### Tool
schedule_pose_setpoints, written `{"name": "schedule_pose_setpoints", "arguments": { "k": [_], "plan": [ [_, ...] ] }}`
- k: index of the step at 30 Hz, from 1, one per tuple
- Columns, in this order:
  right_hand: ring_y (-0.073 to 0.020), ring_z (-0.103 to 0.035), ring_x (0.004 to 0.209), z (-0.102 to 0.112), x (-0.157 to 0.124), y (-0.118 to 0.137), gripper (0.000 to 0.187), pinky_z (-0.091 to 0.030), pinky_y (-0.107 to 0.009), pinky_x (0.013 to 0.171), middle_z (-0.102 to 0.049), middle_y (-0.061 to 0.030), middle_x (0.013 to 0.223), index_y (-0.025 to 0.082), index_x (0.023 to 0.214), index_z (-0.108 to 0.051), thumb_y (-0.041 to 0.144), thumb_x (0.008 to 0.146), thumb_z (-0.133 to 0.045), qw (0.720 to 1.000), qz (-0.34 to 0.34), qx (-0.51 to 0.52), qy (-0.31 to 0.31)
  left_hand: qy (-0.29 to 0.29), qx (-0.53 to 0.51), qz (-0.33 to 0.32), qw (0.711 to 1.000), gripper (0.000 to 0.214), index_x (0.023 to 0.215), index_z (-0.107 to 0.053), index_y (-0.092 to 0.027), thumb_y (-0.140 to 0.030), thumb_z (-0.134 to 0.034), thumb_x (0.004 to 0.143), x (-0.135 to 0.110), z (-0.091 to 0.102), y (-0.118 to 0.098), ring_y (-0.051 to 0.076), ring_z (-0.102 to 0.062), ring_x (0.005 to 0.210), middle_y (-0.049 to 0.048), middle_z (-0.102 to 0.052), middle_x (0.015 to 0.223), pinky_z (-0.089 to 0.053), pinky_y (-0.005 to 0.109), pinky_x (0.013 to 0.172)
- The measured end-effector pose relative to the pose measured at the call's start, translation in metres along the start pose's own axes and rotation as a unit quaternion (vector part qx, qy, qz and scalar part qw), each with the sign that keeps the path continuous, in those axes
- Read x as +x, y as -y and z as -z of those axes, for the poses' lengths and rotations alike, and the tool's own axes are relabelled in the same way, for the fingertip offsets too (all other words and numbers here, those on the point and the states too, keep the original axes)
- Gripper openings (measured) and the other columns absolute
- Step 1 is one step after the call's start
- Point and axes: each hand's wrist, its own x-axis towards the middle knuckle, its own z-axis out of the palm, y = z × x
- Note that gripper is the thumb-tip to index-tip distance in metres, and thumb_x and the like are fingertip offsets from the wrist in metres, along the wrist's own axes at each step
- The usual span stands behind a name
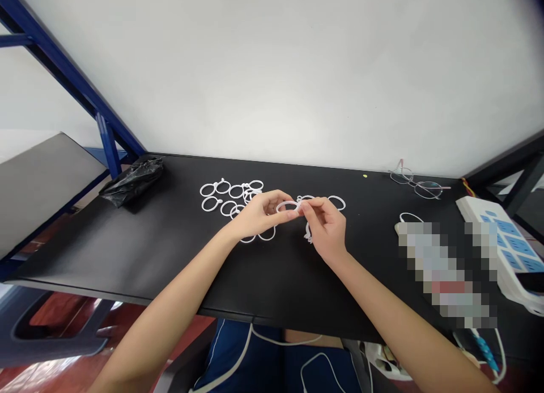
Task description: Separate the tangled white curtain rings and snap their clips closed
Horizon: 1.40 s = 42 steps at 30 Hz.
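Note:
A white plastic curtain ring [287, 202] with a small eyelet is held up between both hands above the black table. My left hand [259, 212] pinches one side of the ring between thumb and fingers. At the eyelet end, my right hand [327, 227] has thumb and forefinger closed on the same ring; the fingertips hide the fine detail there. Several loose white rings [209, 210] lie in a cluster beyond and beneath my left hand. Around my right hand lie a few more, including a separate ring [344, 203] behind it, some partly covered.
A crumpled black plastic bag [134, 180] lies at the back left of the table [140, 251]. Eyeglasses [428, 190] rest at the back right. A blurred-out device [442, 274] and a white power strip [505, 240] sit to the right. Cables [238, 362] hang at the front edge.

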Motion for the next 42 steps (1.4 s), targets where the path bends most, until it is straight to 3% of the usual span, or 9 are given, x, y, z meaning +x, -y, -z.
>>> {"name": "schedule_pose_setpoints", "arguments": {
  "k": [3, 8, 14, 27, 36, 39, 42],
  "plan": [
    [-0.0143, -0.065, 0.066, 0.001, 0.001, 0.0, 0.019, -0.055, -0.028, 0.065, -0.065, 0.0006, 0.072, 0.022, 0.083, -0.059, 0.037, 0.093, -0.058, 0.999, -0.023, -0.005, 0.023, -0.013, -0.026, 0.019, 0.999, 0.035, 0.098, -0.063, -0.016, -0.048, -0.063, 0.085, 0.001, 0.0, 0.001, 0.008, -0.046, 0.056, -0.0002, -0.055, 0.073, -0.041, 0.022, 0.05],
    [-0.0094, -0.044, 0.044, 0.002, -0.002, -0.004, 0.031, -0.043, -0.024, 0.047, -0.042, 0.0074, 0.052, 0.023, 0.075, -0.045, 0.044, 0.099, -0.046, 0.994, -0.064, 0.001, 0.09, 0.006, -0.032, 0.03, 0.999, 0.038, 0.095, -0.066, -0.014, -0.05, -0.058, 0.088, 0.002, -0.001, -0.002, 0.009, -0.048, 0.06, -0.0011, -0.053, 0.069, -0.046, 0.022, 0.057],
    [-0.0075, -0.036, 0.041, 0.001, -0.002, -0.003, 0.032, -0.045, -0.023, 0.044, -0.035, 0.0098, 0.052, 0.024, 0.075, -0.042, 0.046, 0.098, -0.047, 0.984, -0.094, 0.096, 0.114, 0.035, -0.06, 0.024, 0.997, 0.038, 0.096, -0.066, -0.013, -0.05, -0.056, 0.09, 0.001, 0.002, -0.003, 0.009, -0.046, 0.06, -0.0025, -0.05, 0.066, -0.044, 0.022, 0.059],
    [-0.0072, -0.036, 0.039, 0.0, 0.0, -0.003, 0.032, -0.046, -0.023, 0.043, -0.037, 0.0105, 0.049, 0.023, 0.074, -0.043, 0.044, 0.097, -0.049, 0.982, -0.102, 0.115, 0.106, 0.031, -0.072, 0.018, 0.997, 0.04, 0.094, -0.067, -0.013, -0.05, -0.053, 0.091, 0.006, -0.004, 0.01, 0.009, -0.048, 0.06, -0.002, -0.052, 0.065, -0.045, 0.023, 0.062],
    [-0.0082, -0.035, 0.039, 0.0, 0.0, -0.006, 0.031, -0.046, -0.024, 0.044, -0.037, 0.0103, 0.049, 0.024, 0.073, -0.042, 0.043, 0.098, -0.047, 0.983, -0.105, 0.099, 0.112, 0.043, -0.059, 0.015, 0.997, 0.039, 0.093, -0.066, -0.013, -0.05, -0.051, 0.093, 0.005, -0.001, 0.006, 0.01, -0.048, 0.062, -0.0018, -0.051, 0.065, -0.044, 0.024, 0.063],
    [-0.0094, -0.039, 0.041, 0.002, 0.0, -0.007, 0.03, -0.045, -0.025, 0.046, -0.039, 0.0091, 0.05, 0.024, 0.074, -0.043, 0.042, 0.098, -0.046, 0.989, -0.087, 0.047, 0.106, 0.026, -0.036, 0.032, 0.998, 0.039, 0.095, -0.066, -0.014, -0.05, -0.052, 0.092, 0.004, -0.002, 0.004, 0.01, -0.049, 0.062, -0.0019, -0.051, 0.066, -0.042, 0.023, 0.06],
    [-0.0117, -0.051, 0.05, 0.007, 0.004, -0.009, 0.025, -0.046, -0.027, 0.053, -0.05, 0.0052, 0.058, 0.023, 0.076, -0.05, 0.037, 0.096, -0.051, 0.995, -0.035, -0.075, 0.047, -0.027, 0.001, 0.05, 0.998, 0.038, 0.093, -0.064, -0.016, -0.053, -0.056, 0.089, 0.003, -0.004, 0.003, 0.01, -0.049, 0.061, -0.002, -0.053, 0.068, -0.04, 0.023, 0.057]
  ]
}}
